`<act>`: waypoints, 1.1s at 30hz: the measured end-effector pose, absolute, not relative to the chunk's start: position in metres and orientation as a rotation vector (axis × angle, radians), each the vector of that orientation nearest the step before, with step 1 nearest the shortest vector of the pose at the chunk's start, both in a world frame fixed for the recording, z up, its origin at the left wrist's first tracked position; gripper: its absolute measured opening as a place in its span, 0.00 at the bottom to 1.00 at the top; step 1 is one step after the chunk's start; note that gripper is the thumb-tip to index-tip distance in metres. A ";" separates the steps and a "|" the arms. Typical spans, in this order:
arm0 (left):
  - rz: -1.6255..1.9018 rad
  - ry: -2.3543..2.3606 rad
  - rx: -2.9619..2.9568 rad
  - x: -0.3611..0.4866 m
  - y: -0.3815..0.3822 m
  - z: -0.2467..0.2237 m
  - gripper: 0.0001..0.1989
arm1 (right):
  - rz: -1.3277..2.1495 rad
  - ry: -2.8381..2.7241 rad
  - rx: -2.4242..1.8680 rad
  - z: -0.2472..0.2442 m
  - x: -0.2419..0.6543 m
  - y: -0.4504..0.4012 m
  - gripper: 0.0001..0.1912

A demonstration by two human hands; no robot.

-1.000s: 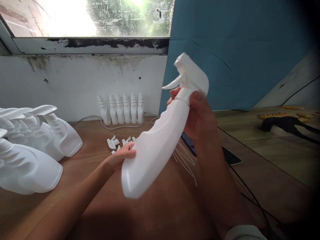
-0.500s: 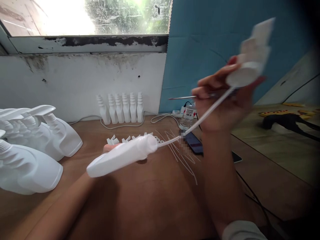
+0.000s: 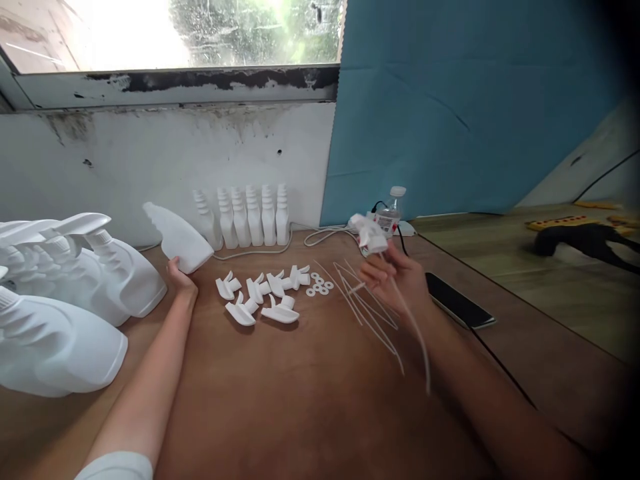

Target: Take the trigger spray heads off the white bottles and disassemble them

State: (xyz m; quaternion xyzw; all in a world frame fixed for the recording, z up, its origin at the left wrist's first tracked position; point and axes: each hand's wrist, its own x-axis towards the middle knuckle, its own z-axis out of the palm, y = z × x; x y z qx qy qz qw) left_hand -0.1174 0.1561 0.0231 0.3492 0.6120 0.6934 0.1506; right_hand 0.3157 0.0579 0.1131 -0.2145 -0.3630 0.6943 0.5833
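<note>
My left hand grips the base of a white bottle, which is tilted with its neck up and to the left. In my right hand is a white spray head, with its thin tube hanging down past the palm. Several loose white spray heads lie on the table between my hands. Beside them are small white rings, and several thin tubes lie near my right hand.
Finished-looking spray bottles crowd the left side. Several slim white bottles stand by the wall. A clear bottle, a white cable and a phone are also on the table.
The bottle in my left hand has moved left and back, off the tube. My right hand has come down with the spray head. The thin metal tool seen in it before is not visible.
</note>
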 end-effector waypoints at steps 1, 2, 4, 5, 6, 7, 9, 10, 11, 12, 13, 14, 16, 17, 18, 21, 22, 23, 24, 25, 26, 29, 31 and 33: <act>2.018 1.829 0.979 -0.121 0.161 0.021 0.21 | 1.698 -0.794 -0.495 0.103 0.313 0.054 0.13; 2.045 1.884 0.943 -0.123 0.166 0.020 0.21 | 1.770 -0.747 -0.482 0.096 0.311 0.051 0.15; 2.075 1.988 0.899 -0.125 0.176 0.019 0.22 | 1.876 -0.682 -0.447 0.086 0.309 0.049 0.17; 2.075 2.043 0.891 -0.125 0.181 0.018 0.23 | 1.906 -0.668 -0.432 0.083 0.308 0.049 0.18; 2.068 2.095 0.887 -0.125 0.186 0.018 0.25 | 1.922 -0.660 -0.420 0.082 0.308 0.050 0.18; 2.056 2.139 0.894 -0.124 0.191 0.019 0.26 | 1.928 -0.656 -0.411 0.081 0.308 0.051 0.19; 2.020 2.193 0.946 -0.121 0.200 0.019 0.26 | 1.932 -0.656 -0.410 0.080 0.307 0.053 0.20; 1.998 2.203 0.988 -0.120 0.205 0.019 0.26 | 1.932 -0.661 -0.414 0.079 0.307 0.054 0.21; 1.975 2.206 1.036 -0.119 0.210 0.020 0.26 | 1.933 -0.669 -0.421 0.079 0.306 0.054 0.22; 1.952 2.205 1.084 -0.118 0.214 0.020 0.26 | 1.935 -0.678 -0.429 0.078 0.306 0.054 0.22; 1.927 2.199 1.133 -0.117 0.218 0.019 0.26 | 1.939 -0.686 -0.436 0.077 0.306 0.054 0.21; 1.903 2.191 1.179 -0.116 0.221 0.019 0.26 | 1.942 -0.692 -0.444 0.077 0.306 0.053 0.20; 1.852 2.174 1.265 -0.116 0.228 0.017 0.28 | 1.943 -0.703 -0.469 0.077 0.306 0.052 0.18; 1.825 2.168 1.302 -0.116 0.230 0.016 0.28 | 1.940 -0.708 -0.488 0.076 0.305 0.052 0.18; 1.798 2.166 1.334 -0.117 0.232 0.015 0.28 | 1.933 -0.713 -0.507 0.076 0.305 0.052 0.18; 1.735 2.174 1.402 -0.119 0.235 0.012 0.27 | 1.921 -0.716 -0.555 0.076 0.305 0.052 0.18; 1.721 2.178 1.417 -0.119 0.236 0.012 0.26 | 1.921 -0.718 -0.561 0.075 0.304 0.053 0.17; 1.710 2.182 1.428 -0.120 0.237 0.011 0.26 | 1.923 -0.722 -0.563 0.074 0.304 0.053 0.17; 1.701 2.184 1.435 -0.121 0.237 0.011 0.26 | 1.926 -0.730 -0.560 0.074 0.304 0.053 0.16; 1.691 2.185 1.440 -0.122 0.238 0.011 0.26 | 1.929 -0.739 -0.555 0.074 0.304 0.053 0.16; 1.682 2.185 1.445 -0.122 0.239 0.012 0.26 | 1.933 -0.749 -0.548 0.073 0.303 0.053 0.16; 1.646 2.170 1.472 -0.125 0.241 0.013 0.25 | 1.940 -0.769 -0.521 0.073 0.303 0.053 0.16; 1.620 2.158 1.499 -0.125 0.241 0.013 0.24 | 1.932 -0.772 -0.526 0.074 0.303 0.053 0.16; 1.592 2.154 1.531 -0.125 0.242 0.014 0.24 | 1.920 -0.777 -0.550 0.074 0.303 0.053 0.16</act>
